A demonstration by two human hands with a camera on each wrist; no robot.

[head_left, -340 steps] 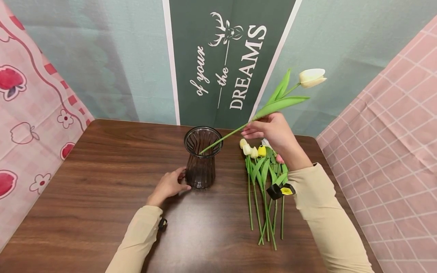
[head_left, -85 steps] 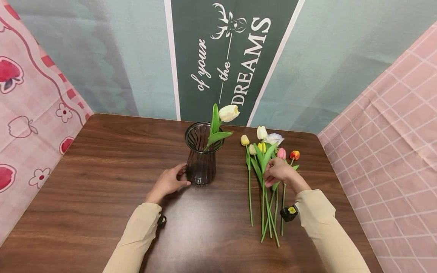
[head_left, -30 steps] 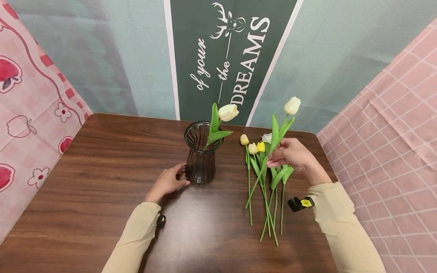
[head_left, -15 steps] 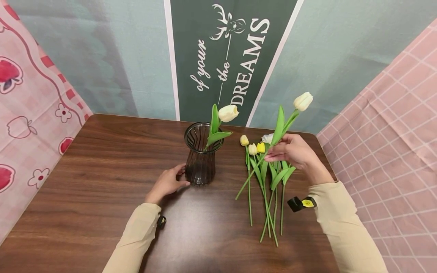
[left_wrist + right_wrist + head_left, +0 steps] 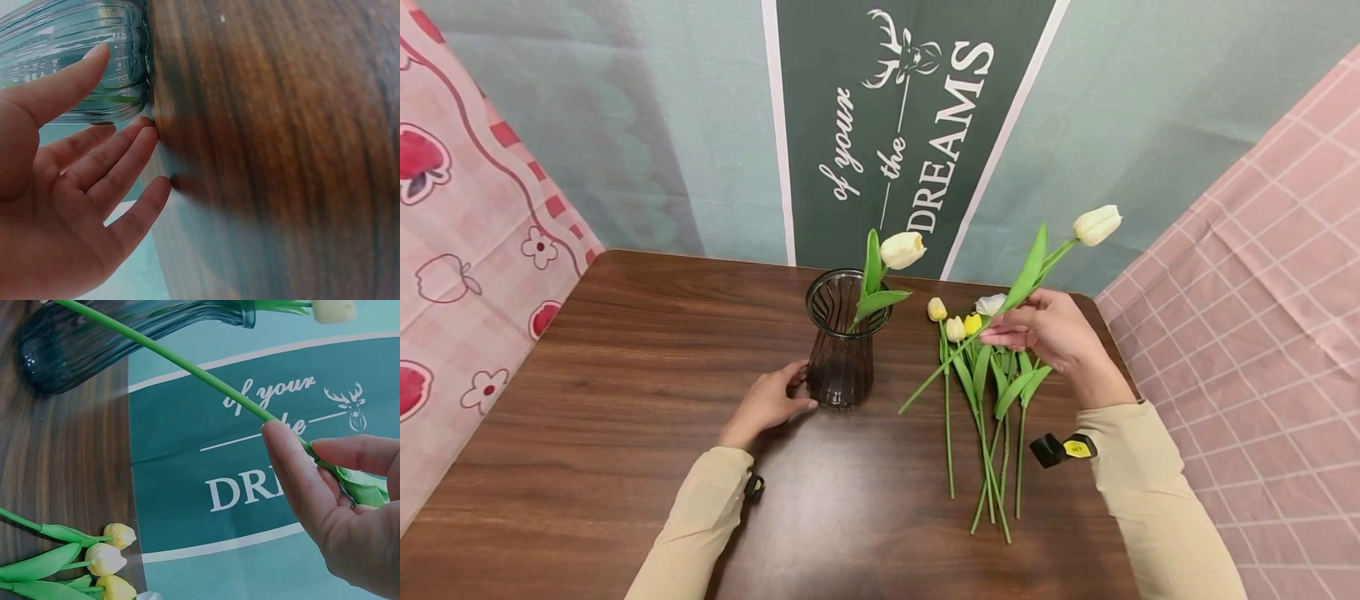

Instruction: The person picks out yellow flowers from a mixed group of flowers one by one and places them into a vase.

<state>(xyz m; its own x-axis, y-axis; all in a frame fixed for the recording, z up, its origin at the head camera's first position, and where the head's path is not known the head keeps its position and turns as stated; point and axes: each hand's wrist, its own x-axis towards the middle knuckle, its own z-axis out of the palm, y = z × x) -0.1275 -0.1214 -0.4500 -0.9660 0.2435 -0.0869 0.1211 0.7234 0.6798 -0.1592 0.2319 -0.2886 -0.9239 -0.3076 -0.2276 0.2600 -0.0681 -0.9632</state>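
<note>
The right hand [image 5: 1051, 332] hides the heads of the loose green-stemmed tulips [image 5: 985, 392] behind it (colours there can't be told). In the left wrist view the ribbed dark glass vase [image 5: 81, 56] is cut off at the top edge.

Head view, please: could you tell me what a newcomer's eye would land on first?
Most striking is the white tulip held slanting in the air by the right hand, which pinches its green stem. Left of it stands the dark ribbed glass vase with one white tulip in it, the left hand resting against its base. More tulips lie on the wooden table under the right hand.
</note>
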